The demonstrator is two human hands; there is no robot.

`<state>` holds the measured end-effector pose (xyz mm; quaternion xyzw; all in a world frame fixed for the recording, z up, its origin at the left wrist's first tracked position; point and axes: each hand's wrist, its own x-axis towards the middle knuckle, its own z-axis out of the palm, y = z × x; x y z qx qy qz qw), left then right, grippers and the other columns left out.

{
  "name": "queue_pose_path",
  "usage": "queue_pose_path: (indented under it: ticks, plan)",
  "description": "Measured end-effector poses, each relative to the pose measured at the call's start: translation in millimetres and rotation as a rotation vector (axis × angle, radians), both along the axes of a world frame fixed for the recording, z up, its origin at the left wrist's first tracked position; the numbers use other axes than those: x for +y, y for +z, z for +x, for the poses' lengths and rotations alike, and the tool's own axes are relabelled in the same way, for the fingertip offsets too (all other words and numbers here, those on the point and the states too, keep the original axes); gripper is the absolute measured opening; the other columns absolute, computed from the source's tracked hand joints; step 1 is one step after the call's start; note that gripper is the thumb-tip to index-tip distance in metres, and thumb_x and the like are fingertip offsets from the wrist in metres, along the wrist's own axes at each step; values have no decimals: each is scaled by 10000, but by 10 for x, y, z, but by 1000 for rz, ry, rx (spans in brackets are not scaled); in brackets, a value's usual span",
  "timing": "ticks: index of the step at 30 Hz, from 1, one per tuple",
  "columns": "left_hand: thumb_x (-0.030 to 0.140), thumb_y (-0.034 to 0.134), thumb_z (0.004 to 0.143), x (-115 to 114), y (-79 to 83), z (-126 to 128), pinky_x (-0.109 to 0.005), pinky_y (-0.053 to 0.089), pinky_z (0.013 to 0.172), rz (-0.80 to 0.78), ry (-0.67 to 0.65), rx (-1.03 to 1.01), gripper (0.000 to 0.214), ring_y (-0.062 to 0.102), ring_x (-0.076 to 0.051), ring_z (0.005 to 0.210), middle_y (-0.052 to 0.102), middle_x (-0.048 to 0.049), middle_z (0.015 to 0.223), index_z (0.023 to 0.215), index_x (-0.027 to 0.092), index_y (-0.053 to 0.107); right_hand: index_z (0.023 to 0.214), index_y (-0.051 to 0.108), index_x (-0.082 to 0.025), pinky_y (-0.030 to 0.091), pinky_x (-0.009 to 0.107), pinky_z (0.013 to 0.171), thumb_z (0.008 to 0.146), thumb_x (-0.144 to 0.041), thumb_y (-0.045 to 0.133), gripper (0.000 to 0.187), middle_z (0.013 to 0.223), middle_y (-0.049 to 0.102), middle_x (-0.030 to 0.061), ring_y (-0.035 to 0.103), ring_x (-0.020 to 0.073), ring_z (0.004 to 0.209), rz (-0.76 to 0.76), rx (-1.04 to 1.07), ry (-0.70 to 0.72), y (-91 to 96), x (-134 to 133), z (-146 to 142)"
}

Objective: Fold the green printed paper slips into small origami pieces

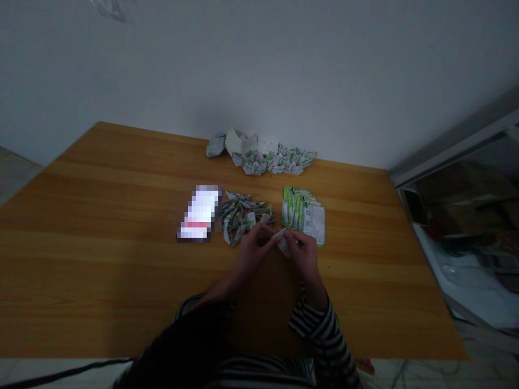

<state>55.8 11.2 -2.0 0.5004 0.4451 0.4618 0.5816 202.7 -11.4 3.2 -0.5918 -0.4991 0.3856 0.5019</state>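
Both my hands meet over the wooden table (pixel 101 259) and pinch one small white paper piece (pixel 283 242) between them. My left hand (pixel 253 251) grips its left end with closed fingers. My right hand (pixel 305 256) holds its right side, fingers curled. Just beyond my hands lies a heap of folded green-and-white paper shapes (pixel 243 216). To the right of that heap sits a fanned stack of flat green-printed slips (pixel 304 215).
A lit phone screen (pixel 199 213) lies left of the folded heap. Another pile of folded papers with crumpled white paper (pixel 259 154) sits at the table's far edge against the wall. Cluttered shelves and a dark phone (pixel 416 206) stand to the right.
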Motion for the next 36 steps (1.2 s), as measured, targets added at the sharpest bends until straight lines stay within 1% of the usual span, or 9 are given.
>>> queue_pose_path:
  ticks: [4, 9, 15, 18, 20, 22, 26, 30, 36]
  plan:
    - [368, 782, 741, -3, 3, -10, -277, 583, 696, 4, -41, 3, 252, 728, -198, 758, 734, -43, 776, 733, 183, 613, 801, 781, -204, 509, 299, 667, 870, -385, 630, 245, 772, 751, 21, 653, 209, 727, 1, 23, 31, 0, 1, 17]
    - [351, 817, 704, 12, 31, -25, -268, 590, 663, -10, 11, 5, 269, 732, -190, 716, 742, -17, 768, 801, 198, 619, 775, 770, -198, 503, 303, 664, 870, -436, 623, 295, 742, 731, 29, 645, 212, 726, -15, 70, 15, 1, -3, 28]
    - [336, 810, 711, 5, 18, -37, -262, 568, 656, 64, 7, 114, 201, 700, -177, 671, 732, -27, 710, 707, 176, 688, 724, 734, -178, 477, 292, 617, 875, -482, 613, 360, 670, 680, 22, 596, 186, 630, -22, 137, -49, 2, -15, 94]
    - [326, 817, 702, -7, 18, -27, -270, 571, 668, 62, 39, 86, 187, 699, -176, 678, 741, -24, 735, 756, 186, 706, 721, 733, -181, 492, 309, 646, 871, -478, 622, 350, 679, 683, 28, 605, 196, 646, -15, 136, -33, 12, -21, 102]
    - [320, 818, 697, -1, 24, -23, -287, 580, 713, 43, 55, 44, 192, 713, -187, 724, 759, -29, 787, 799, 192, 719, 745, 748, -191, 506, 320, 678, 879, -464, 616, 332, 711, 703, 31, 633, 209, 684, -3, 130, -3, 29, -23, 86]
    - [318, 811, 701, 16, 37, -24, -304, 581, 745, 20, 52, 30, 173, 721, -200, 754, 771, -39, 806, 790, 188, 739, 797, 768, -204, 517, 328, 710, 894, -441, 602, 305, 760, 728, 34, 662, 219, 728, 10, 128, 30, 54, -24, 62]
    - [320, 797, 711, 38, 74, -21, -312, 581, 747, -31, 44, -5, 152, 727, -215, 765, 785, -52, 806, 758, 178, 771, 863, 786, -223, 532, 352, 764, 905, -412, 595, 272, 827, 754, 43, 686, 231, 783, 28, 147, 57, 86, -24, 26]
    - [339, 796, 720, -3, 88, 11, -303, 575, 716, -45, 90, -29, 172, 719, -208, 734, 783, -55, 787, 748, 171, 777, 860, 786, -216, 527, 337, 724, 901, -410, 603, 270, 801, 747, 47, 677, 223, 767, 23, 173, 22, 56, -29, 3]
    - [350, 777, 748, -62, 38, 55, -287, 565, 703, -43, 168, -31, 189, 703, -187, 705, 774, -57, 771, 744, 161, 771, 798, 765, -185, 472, 287, 613, 890, -429, 617, 300, 708, 698, 31, 603, 173, 651, -2, 218, -41, 8, -36, -70]
